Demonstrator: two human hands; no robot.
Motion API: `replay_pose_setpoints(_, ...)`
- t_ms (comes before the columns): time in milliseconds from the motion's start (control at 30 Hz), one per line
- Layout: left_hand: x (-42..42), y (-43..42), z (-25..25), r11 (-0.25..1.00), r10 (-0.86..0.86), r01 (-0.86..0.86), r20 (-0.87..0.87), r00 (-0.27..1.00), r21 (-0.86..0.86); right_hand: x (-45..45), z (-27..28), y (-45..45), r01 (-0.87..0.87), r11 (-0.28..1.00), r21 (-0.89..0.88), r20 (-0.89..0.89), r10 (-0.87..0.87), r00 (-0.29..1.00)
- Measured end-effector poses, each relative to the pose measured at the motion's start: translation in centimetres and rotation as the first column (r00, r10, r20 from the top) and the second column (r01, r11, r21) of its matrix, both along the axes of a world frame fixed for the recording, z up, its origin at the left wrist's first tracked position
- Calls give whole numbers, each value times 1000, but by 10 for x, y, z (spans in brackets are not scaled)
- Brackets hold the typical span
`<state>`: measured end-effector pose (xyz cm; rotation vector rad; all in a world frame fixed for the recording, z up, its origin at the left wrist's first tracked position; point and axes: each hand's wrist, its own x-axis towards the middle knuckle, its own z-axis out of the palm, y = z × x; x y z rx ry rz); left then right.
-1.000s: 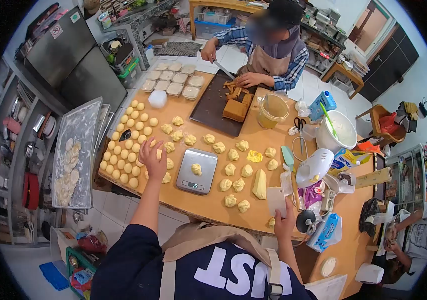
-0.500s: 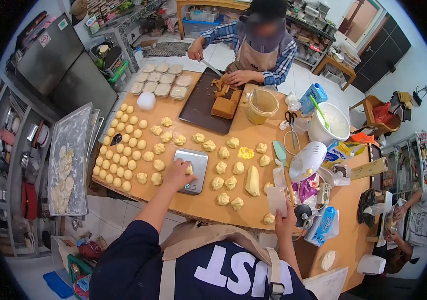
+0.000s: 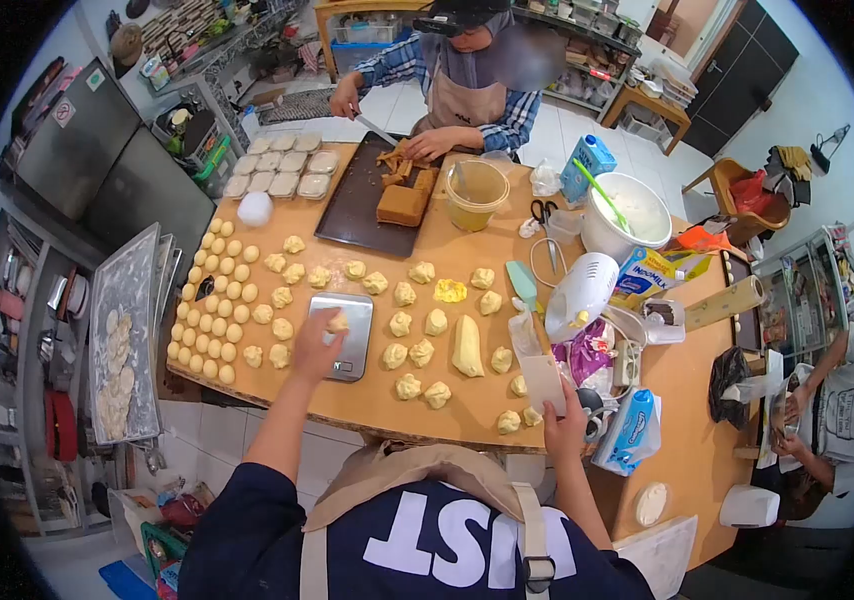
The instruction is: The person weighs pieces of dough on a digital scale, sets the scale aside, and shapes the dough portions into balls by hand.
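Note:
My left hand [image 3: 315,345] is over the digital kitchen scale [image 3: 352,345], its fingers closed around a rough dough piece [image 3: 338,322]. Whether the dough touches the scale's plate, I cannot tell. My right hand [image 3: 565,420] grips a flat, pale dough scraper [image 3: 545,385] near the table's front edge. Between the two hands lie several rough dough pieces [image 3: 422,351] and one long dough log [image 3: 467,347]. Rows of smooth dough balls [image 3: 220,326] cover the left end of the table, with more rough lumps beside the scale.
Across the table, a person's hands [image 3: 430,143] cut a brown cake block [image 3: 403,205] with a knife on a dark tray [image 3: 347,215]. To the right stand a tub [image 3: 477,197], a white bowl [image 3: 637,220], a hand mixer [image 3: 585,290] and scissors [image 3: 545,215].
The whole view has shifted, so the table appears further left. My left hand has moved slightly toward the scale's far side with the dough. My right hand still holds the scraper.

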<state>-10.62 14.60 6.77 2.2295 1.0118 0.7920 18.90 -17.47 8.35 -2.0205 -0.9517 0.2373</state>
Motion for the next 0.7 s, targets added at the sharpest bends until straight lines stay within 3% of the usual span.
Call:
replay_pose_setpoints(100,47,-50,8,976,-75,75,8,997,-204,7,-6,-1,9,999,-33,4,-9,1000)
replay_pose_setpoints(167,76,-78,-1,881,-375,346,-31,926,-323,10,-10,-3,27,994,-106,9,-27,1000)
replay_pose_setpoints(233,105,-104,-39,743,-645,630,10,764,-228,10,-14,-4,50,986,-156,14,-49,999)
replay_pose_setpoints(300,127,-133,-53,721,-686,628,-172,707,-294,8,-18,0,32,984,-176,-12,-35,999)
replay_pose_setpoints(400,135,-147,-76,634,-762,770,-229,606,-73,5,-14,3,-24,982,-186,-60,13,998)
replay_pose_setpoints(500,127,-156,-45,705,-654,705,-314,689,77,3,-13,10,-69,968,-242,-32,63,998)
replay_pose_setpoints(600,123,-154,-53,840,-543,512,-311,780,-181,3,-20,20,-146,940,-309,-14,149,989)
replay_pose_setpoints(700,120,-152,-51,916,-388,386,-493,779,-111,3,-25,45,-258,947,-193,131,286,949)
